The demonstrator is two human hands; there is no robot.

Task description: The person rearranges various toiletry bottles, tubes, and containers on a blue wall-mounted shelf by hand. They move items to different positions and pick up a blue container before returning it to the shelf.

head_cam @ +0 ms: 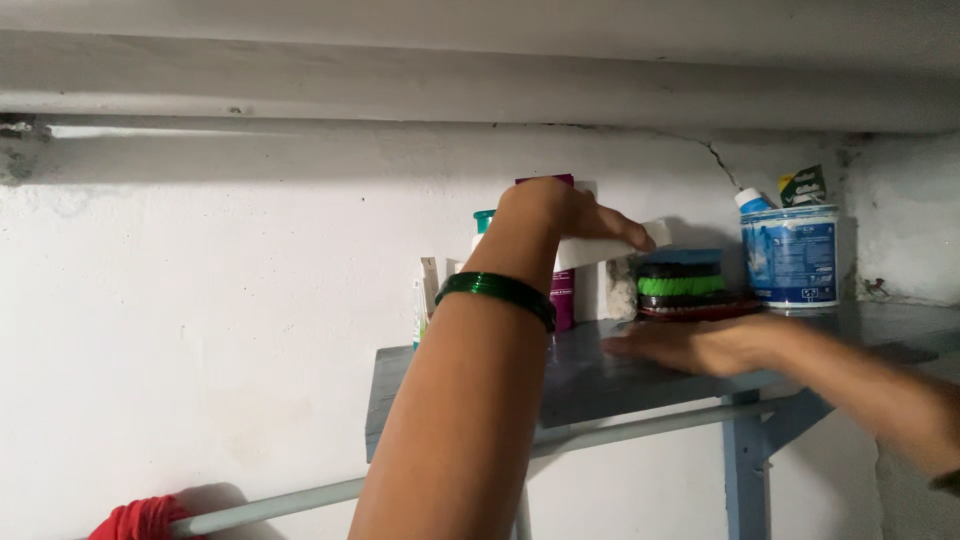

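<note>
While the left arm fills the middle of the view, it blocks part of the grey shelf (590, 385) and the things at its back. Behind the wrist: a magenta box (563, 295), a teal-capped bottle (484, 220), and slim white packs (428, 290) at the shelf's left end. Right of the hand sits a stack of round brushes (682, 284), green bristles showing, on a red base. Far right: a white and blue tub (790, 256) holding a blue-capped tube (752, 200) and a green packet (803, 186); anything else in it is hidden. A grey rail (420, 475) runs under the shelf, red cloth (140, 520) bunched at its left end. Cracked white wall (200, 290) behind.

Left hand (570, 215): raised, green bangle (497, 292) on the wrist, fingers closed on a white box (610, 248), which sits at the shelf's back just left of the brushes. Can't tell if the box rests on the shelf or is lifted.

Right hand (700, 345): flat, palm down, fingers apart, on the shelf's near edge in front of the brushes. Blurred; holds nothing.
</note>
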